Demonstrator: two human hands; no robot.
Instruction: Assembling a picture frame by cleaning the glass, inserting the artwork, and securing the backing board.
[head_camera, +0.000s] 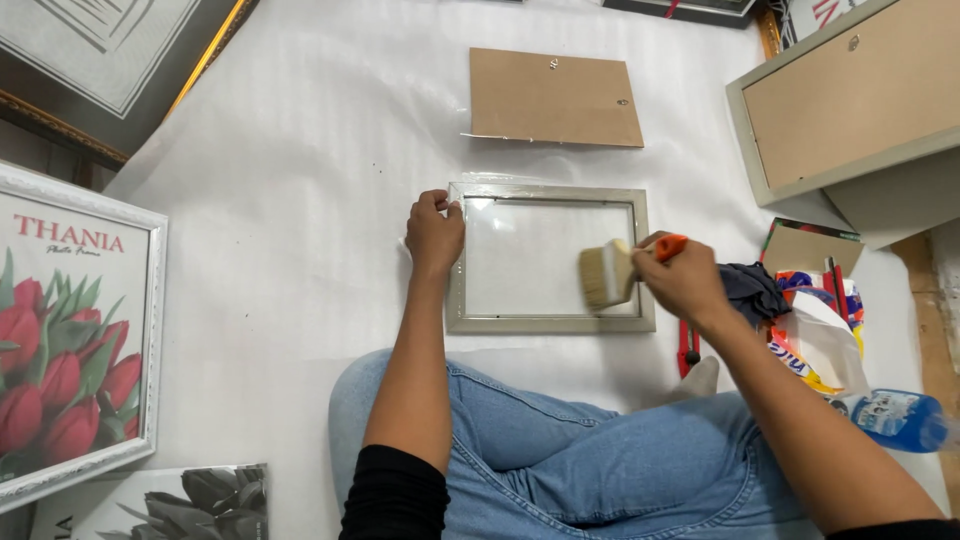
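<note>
Grey frame (551, 323) lies flat in the middle of the picture on a white sheet (300, 200), glass in it. Left hand (433, 233) pins its upper left corner, fingers curled onto the rim. Right hand (683, 281) is closed around a brush (610, 272) with an orange handle, bristles down on the right side of the glass.

Just above the frame sits a brown backing board (555, 97), apart from it. Upper right, a bigger grey frame (850, 100) lies face down, brown back showing. Far left there's a white-framed print (70, 330) of red tulips with red lettering on top, and a grey flower print (170, 500) below it at the bottom edge.

Right of the brush hand: a dark rag (752, 290), a white plastic bag (815, 340) with colourful printing, a blue bottle (900, 420) lying near the lower right, and a red tool (688, 348) partly hidden behind the wrist.
</note>
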